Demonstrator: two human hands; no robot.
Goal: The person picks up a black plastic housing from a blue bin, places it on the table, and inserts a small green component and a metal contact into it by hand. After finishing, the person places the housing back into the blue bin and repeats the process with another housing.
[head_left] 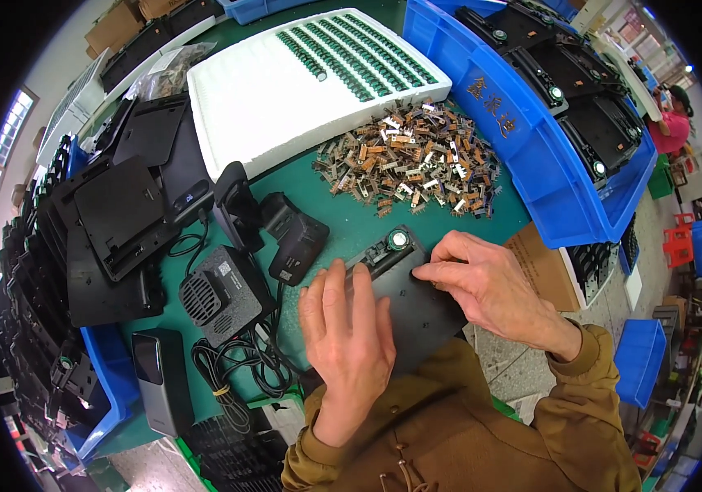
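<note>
A flat black plastic housing [418, 316] lies tilted at the table's front edge, close to my body. Set in the recess at its far edge is a round silver-and-green part [398, 239]. My left hand [344, 332] rests on the left side of the housing, its fingers stretched out and pressing on the surface. At the right edge of the housing, the thumb and fingers of my right hand [490, 287] are pinched together. Whatever they hold, if anything, is hidden between the fingertips.
Beyond the housing sit a heap of small metal slide switches [416, 156] and a white foam tray [244, 107] with rows of green parts. A blue bin [506, 123] of black housings stands right. Left are stacked black housings [121, 213], a black adapter [228, 295] and coiled cables [232, 377].
</note>
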